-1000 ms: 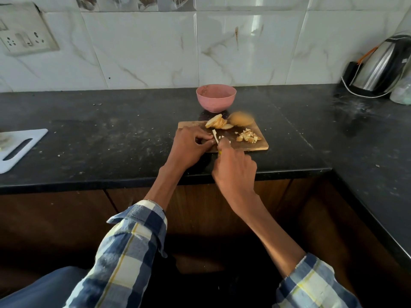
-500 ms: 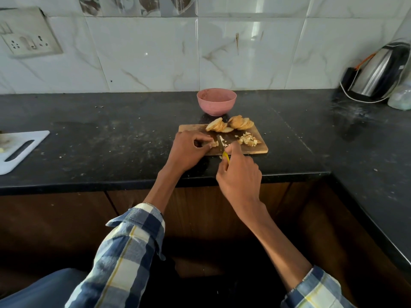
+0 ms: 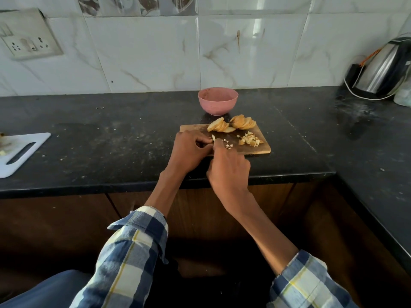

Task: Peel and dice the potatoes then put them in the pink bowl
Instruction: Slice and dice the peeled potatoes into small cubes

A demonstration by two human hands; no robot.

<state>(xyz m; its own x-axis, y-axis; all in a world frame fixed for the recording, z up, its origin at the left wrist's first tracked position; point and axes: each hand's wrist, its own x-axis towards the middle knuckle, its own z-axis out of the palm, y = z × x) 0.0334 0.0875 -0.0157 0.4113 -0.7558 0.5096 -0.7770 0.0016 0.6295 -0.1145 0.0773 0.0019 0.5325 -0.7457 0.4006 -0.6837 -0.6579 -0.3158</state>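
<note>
While the left hand (image 3: 189, 150) pinches a potato strip (image 3: 213, 138) on the cutting board (image 3: 262, 147) near the worktop's front edge, the right hand (image 3: 229, 170) is clenched; what it grasps cannot be told. Potato slices (image 3: 231, 125) line the board's far edge, the pink bowl (image 3: 218, 104) just behind.

Soft daylight, fairly dim, with bright vertical glare streaks on the wall tiles (image 3: 255, 41) well beyond the hands. The kettle (image 3: 387, 70) far right carries highlights. The cabinet fronts (image 3: 66, 230) below sit in deep shadow. Wide-angle bending curves the counter edge (image 3: 89, 188) (strongest at the frame's sides); corners look slightly smeared.
</note>
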